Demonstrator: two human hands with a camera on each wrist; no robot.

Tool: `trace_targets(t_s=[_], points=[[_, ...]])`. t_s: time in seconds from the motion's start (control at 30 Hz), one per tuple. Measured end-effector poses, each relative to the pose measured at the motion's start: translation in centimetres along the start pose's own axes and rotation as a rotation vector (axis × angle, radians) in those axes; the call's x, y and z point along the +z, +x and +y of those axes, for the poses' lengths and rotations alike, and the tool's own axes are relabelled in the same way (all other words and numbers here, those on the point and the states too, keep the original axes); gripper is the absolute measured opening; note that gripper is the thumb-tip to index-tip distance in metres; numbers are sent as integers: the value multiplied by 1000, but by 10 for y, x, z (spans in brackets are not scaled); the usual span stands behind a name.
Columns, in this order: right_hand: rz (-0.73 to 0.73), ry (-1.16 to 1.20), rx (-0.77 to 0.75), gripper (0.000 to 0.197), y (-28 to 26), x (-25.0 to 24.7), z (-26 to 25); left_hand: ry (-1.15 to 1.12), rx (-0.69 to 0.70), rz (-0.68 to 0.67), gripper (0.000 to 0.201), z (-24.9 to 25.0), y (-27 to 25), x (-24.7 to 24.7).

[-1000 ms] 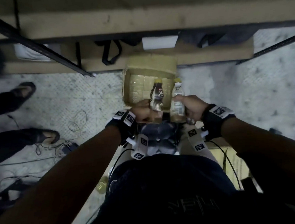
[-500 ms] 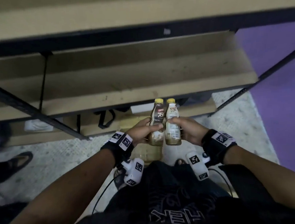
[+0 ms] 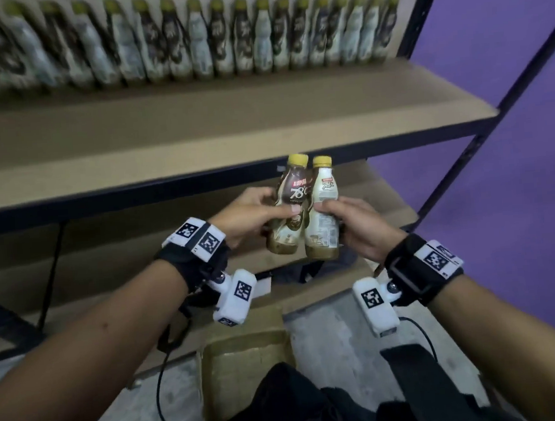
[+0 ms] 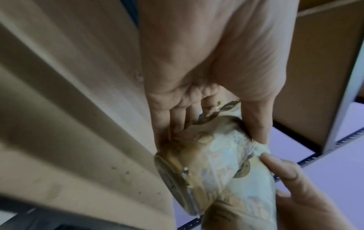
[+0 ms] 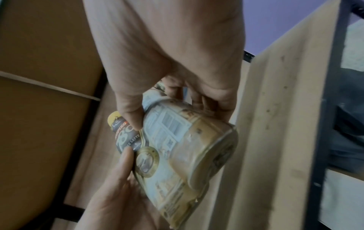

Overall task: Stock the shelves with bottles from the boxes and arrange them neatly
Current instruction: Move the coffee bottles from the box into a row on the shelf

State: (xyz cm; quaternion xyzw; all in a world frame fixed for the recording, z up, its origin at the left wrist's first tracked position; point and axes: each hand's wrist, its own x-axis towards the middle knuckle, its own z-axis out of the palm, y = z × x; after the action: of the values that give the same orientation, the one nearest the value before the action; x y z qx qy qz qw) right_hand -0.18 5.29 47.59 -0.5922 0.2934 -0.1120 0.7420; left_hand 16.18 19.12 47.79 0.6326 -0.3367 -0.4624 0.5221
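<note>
Yellow-capped bottles held side by side before the shelving.

Left hand (image 3: 250, 217) curls round the brown-label bottle (image 3: 290, 209), right hand (image 3: 353, 224) round the cream-label bottle (image 3: 323, 211); their sides touch, both roughly upright, in front of the middle shelf's (image 3: 230, 137) edge. Behind, a blurred row of bottles (image 3: 189, 41), seemingly the same kinds, lines that shelf. Below lies a cardboard box (image 3: 245, 362) on the floor.

We take this for a shop stockroom: a metal rack (image 3: 457, 149) with board shelves (image 3: 196, 123), a long row of bottles (image 3: 189, 41) on the upper one, a box (image 3: 245, 372) on the concrete floor (image 3: 339, 331), and a purple wall (image 3: 506, 59).
</note>
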Motion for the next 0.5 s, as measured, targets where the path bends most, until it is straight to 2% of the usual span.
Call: trace_targets(t_s=[0.23,0.33,0.5], points=[[87,-16,-218,28,-25,33,-60,70,223,-51,35,70,-10,-28],[140,-36,-264,34,-31,43,-74,155,261,-88,38,96,-12,-36],[242,-85,-312,28,-33,46,-90,270,291,-205,51,131,-2,-41]])
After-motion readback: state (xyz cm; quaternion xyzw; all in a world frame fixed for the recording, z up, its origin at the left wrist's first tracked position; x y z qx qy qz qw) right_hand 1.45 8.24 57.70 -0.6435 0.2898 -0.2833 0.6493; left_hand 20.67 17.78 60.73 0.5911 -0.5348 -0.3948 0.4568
